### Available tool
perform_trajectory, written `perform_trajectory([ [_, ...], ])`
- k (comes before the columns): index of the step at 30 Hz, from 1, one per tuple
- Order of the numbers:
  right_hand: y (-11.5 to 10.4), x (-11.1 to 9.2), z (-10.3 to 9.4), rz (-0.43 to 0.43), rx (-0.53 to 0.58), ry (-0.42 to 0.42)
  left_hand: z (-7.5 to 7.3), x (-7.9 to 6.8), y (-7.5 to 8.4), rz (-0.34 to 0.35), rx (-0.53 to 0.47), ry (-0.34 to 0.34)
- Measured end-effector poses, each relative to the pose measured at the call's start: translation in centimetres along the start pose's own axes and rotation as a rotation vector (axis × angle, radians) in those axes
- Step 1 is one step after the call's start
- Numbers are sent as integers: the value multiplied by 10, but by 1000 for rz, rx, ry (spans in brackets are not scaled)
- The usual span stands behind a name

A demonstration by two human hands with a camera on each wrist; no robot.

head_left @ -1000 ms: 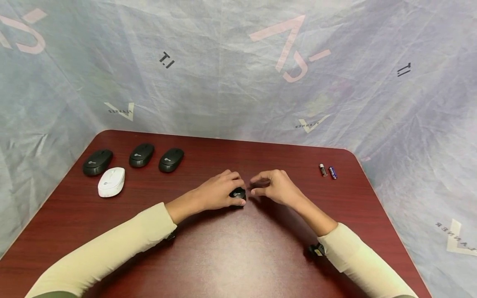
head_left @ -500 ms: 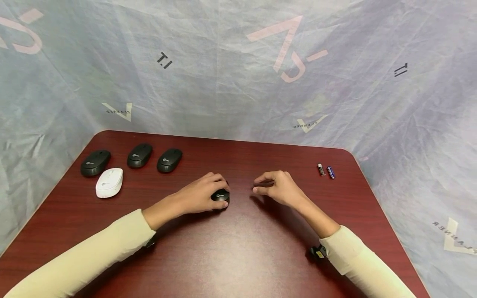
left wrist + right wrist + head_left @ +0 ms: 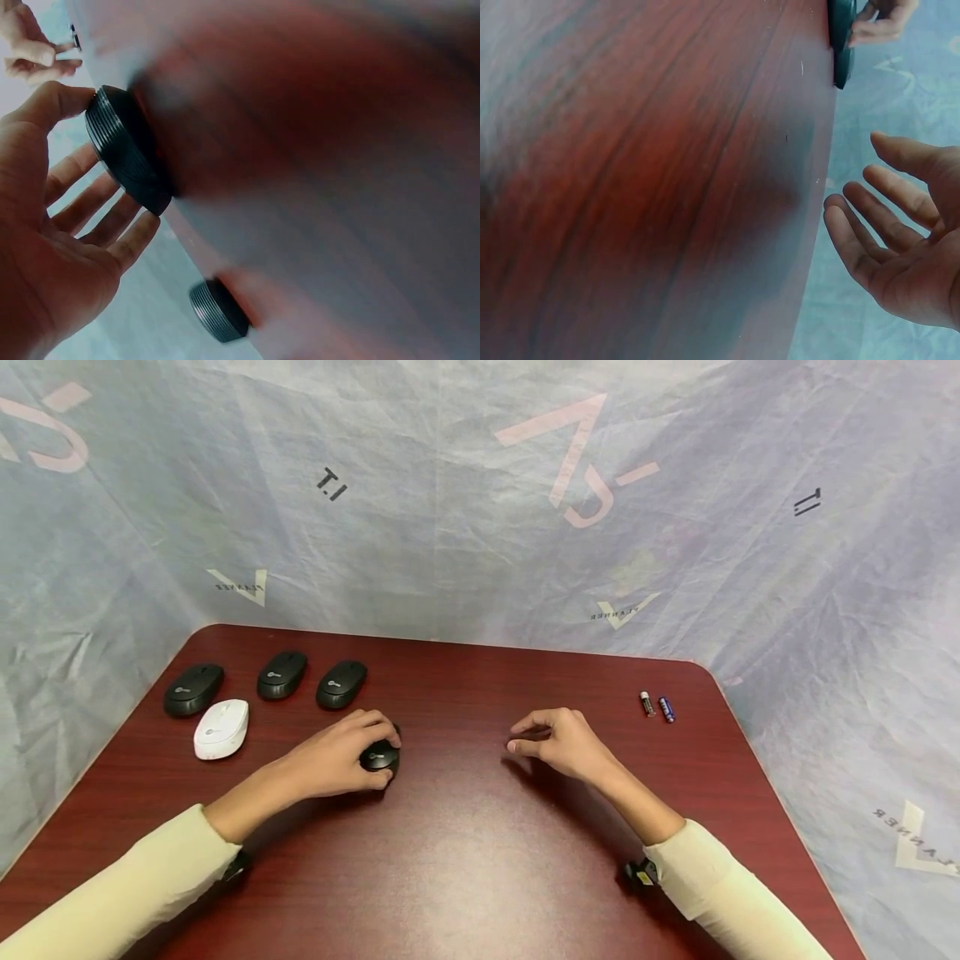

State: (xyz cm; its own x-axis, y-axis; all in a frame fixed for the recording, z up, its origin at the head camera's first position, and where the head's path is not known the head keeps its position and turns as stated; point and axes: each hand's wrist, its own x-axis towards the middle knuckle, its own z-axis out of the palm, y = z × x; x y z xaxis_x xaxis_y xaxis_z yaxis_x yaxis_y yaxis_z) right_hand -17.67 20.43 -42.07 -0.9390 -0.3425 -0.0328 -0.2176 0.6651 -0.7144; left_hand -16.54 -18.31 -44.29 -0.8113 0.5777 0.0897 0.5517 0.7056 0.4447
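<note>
My left hand [image 3: 337,756] grips a black computer mouse [image 3: 380,757] between thumb and fingers, close over the table left of the middle. In the left wrist view the thumb is on one end of that mouse [image 3: 127,150] and the fingertips on the other. My right hand [image 3: 561,743] stays at the middle right of the table with relaxed, slightly bent fingers and nothing between them. The right wrist view shows the right hand [image 3: 907,232] with its palm bare, and the held mouse [image 3: 841,41] farther off.
Three more black mice [image 3: 193,689], [image 3: 282,674], [image 3: 342,684] and a white mouse [image 3: 222,729] stand at the back left of the dark red table [image 3: 465,860]. Two small batteries [image 3: 647,703], [image 3: 667,709] lie at the back right. Grey printed cloth [image 3: 442,510] hangs behind and beside the table.
My left hand has carried the black mouse leftward from the table's middle, away from the right hand. The right hand has hardly moved. The other mice and the batteries stay in place.
</note>
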Motion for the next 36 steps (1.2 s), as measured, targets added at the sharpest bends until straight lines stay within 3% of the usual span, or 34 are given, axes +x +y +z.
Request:
perform_trajectory([
  [15,-3,1,-2,-9,-6,25,-38,-47,-40,-133,38,38],
  [21,-2,1,-3,-19,1,31,-50,-60,-56,-175,70,19],
  [31,5,2,-3,-24,17,33,-67,-64,-68,-200,89,-69],
  [36,12,4,-6,-28,10,51,-70,-53,-64,-194,89,-92],
])
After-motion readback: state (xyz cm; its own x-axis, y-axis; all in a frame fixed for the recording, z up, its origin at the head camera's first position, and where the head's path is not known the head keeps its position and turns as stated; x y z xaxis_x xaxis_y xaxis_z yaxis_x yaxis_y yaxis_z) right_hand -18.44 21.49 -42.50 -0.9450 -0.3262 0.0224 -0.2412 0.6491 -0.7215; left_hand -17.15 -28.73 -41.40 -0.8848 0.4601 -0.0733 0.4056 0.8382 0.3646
